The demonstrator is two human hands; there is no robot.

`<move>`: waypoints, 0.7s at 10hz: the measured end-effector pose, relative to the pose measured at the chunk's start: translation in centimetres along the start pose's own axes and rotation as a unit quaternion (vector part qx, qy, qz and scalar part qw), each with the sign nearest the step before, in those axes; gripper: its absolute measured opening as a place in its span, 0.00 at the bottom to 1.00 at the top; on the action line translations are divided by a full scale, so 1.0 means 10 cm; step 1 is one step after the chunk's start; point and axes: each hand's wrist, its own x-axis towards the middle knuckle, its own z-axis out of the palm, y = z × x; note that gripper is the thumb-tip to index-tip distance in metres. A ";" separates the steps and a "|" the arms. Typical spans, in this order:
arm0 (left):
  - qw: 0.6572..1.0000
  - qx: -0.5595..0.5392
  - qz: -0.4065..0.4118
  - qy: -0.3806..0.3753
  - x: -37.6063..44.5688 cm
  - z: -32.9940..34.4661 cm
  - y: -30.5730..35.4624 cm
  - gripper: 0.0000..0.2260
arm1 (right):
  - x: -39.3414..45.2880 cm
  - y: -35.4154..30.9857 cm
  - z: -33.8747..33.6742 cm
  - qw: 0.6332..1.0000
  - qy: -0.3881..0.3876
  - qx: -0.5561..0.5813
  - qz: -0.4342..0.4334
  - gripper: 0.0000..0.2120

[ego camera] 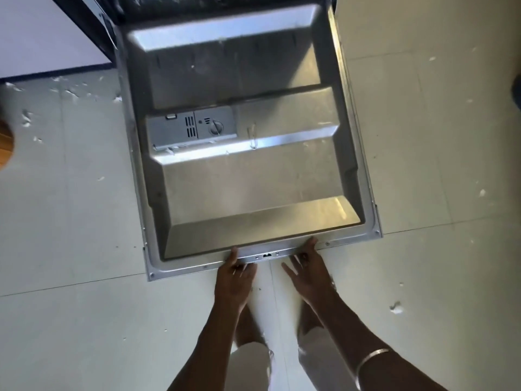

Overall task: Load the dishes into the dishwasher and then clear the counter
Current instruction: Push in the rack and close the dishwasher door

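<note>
The dishwasher door (pixel 248 153) is seen lying fully open and flat, filling the centre and upper part of the frame, its steel inner face turned up toward the camera. A grey detergent dispenser (pixel 191 128) is set into the door left of centre. The door's front edge, near the lower middle of the frame, is held by both hands. The left hand (pixel 235 280) is placed at the edge left of the latch slot, its thumb laid on top of the rim and its fingers curled under it, so its grip is grasping the door. The right hand (pixel 308 270) is placed just right of the latch, its thumb on the rim; its fingers are seen spread and fairly straight below the edge, so its grip appears released, merely touching the door. A thin bracelet (pixel 372 359) is worn on the right forearm at the lower right. Pale floor tiles (pixel 70 221), flecked with white specks, are seen on both sides. A white cabinet front (pixel 42 32) is seen at the upper left.
</note>
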 end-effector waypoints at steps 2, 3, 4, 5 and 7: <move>0.996 -0.087 0.001 -0.022 0.06 -0.05 -0.12 0.08 | 0.24 0.02 -0.08 0.957 -0.013 0.289 0.017 0.16; 0.997 -0.072 0.005 -0.011 -0.01 -0.04 -0.05 0.06 | 0.15 -0.03 -0.12 0.948 -0.037 0.315 0.024 0.12; 0.997 -0.074 0.008 -0.011 -0.18 -0.08 -0.10 0.14 | -0.09 -0.12 -0.15 0.950 -0.035 0.305 0.047 0.17; 0.998 -0.054 0.029 -0.025 -0.54 -0.05 -0.07 0.16 | -0.46 -0.29 -0.10 0.950 -0.052 0.301 0.056 0.15; 0.999 -0.010 -0.016 -0.033 -1.59 0.28 0.20 0.10 | -1.38 -0.75 0.04 0.950 -0.050 0.304 0.055 0.06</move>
